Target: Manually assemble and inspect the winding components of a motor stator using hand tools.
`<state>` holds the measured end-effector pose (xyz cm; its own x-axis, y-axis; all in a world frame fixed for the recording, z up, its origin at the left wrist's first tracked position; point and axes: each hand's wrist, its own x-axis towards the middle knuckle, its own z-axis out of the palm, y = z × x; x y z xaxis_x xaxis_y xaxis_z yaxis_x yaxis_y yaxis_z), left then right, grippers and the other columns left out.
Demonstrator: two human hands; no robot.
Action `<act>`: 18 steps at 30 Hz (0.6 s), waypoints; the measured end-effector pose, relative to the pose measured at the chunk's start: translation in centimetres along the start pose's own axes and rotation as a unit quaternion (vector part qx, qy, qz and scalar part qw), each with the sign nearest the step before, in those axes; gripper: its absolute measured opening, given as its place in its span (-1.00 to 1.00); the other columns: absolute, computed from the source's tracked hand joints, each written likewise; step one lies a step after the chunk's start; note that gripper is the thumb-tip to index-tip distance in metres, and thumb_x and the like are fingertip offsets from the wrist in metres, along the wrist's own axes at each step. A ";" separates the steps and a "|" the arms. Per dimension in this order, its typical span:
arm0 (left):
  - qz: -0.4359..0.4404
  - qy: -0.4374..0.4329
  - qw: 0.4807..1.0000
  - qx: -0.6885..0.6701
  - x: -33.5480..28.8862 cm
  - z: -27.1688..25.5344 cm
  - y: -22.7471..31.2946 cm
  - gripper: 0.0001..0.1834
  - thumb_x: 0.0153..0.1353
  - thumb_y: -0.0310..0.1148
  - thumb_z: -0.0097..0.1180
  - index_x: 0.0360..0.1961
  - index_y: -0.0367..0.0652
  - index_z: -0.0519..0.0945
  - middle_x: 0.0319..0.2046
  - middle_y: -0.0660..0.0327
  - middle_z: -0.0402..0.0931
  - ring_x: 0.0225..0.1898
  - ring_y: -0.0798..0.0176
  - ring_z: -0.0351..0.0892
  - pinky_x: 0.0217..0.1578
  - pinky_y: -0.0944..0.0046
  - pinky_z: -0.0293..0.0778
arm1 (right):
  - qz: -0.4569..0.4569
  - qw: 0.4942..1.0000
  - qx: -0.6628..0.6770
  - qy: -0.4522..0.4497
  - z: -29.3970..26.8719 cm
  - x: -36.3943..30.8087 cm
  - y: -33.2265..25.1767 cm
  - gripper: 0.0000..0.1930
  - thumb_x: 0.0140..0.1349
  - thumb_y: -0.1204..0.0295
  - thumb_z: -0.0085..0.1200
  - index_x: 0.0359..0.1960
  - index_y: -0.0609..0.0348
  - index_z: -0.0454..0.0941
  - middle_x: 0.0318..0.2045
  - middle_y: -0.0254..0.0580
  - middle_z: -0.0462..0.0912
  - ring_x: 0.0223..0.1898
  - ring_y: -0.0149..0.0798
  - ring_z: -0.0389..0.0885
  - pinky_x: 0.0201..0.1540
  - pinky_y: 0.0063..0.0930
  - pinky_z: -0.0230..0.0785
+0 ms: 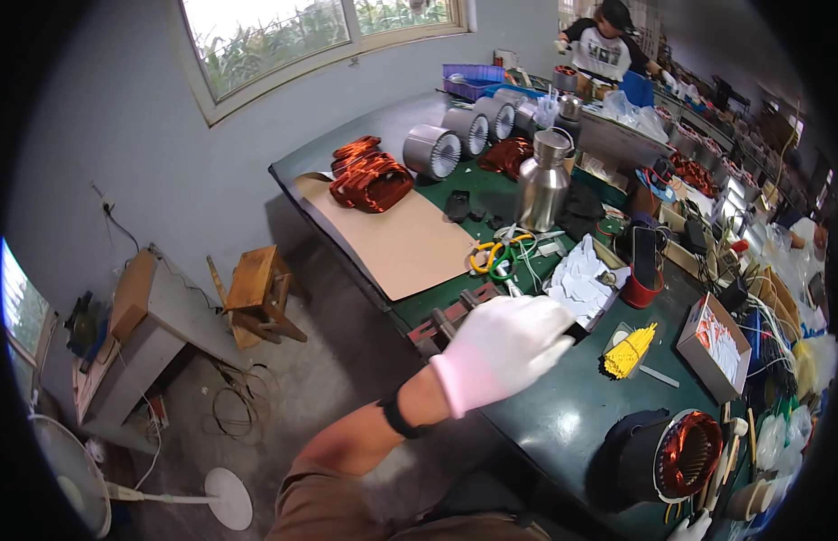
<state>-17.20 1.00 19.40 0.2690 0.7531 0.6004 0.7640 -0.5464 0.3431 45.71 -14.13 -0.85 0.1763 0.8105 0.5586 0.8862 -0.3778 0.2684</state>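
My left hand [507,347], in a white glove with a pink cuff, reaches over the green table. Its fingers stretch loosely to the right beside a tray of white paper slips [583,281]; nothing shows in them. Just beyond lie yellow-handled pliers [484,259] and green-handled scissors [502,271]. Only a bit of my gloved right hand [692,528] shows at the lower right edge, its fingers mostly cut off. It is nearest to a dark cylindrical motor stator [673,458] with copper windings inside. Right of my left hand lies a bundle of yellow sleeves [631,351].
A steel bottle [542,183] stands upright beyond the tools. Copper coils [371,176] rest on brown cardboard [392,236], near several grey stator cores [431,151]. A carton [714,346] of slips sits right. A wooden stool [261,293] stands left; a person [608,54] works far off.
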 end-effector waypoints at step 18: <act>-0.182 -0.276 0.927 -0.178 -29.2 14.8 9.2 -0.72 0.45 -0.16 0.09 -0.06 -0.15 0.60 -0.23 0.05 0.61 -0.17 -0.04 0.67 -0.10 -0.02 0.56 | -0.139 0.989 0.035 0.024 0.7 0.4 1.0 -0.39 0.38 0.33 0.25 0.46 0.08 0.44 -0.14 0.20 0.73 -0.19 0.23 0.70 -0.13 -0.03 0.60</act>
<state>-9.31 -20.62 -5.67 0.3663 0.9300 -0.0291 0.6472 -0.2322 0.7261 46.99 -13.89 -0.94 -0.0963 0.8561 0.5077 0.9251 -0.1112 0.3630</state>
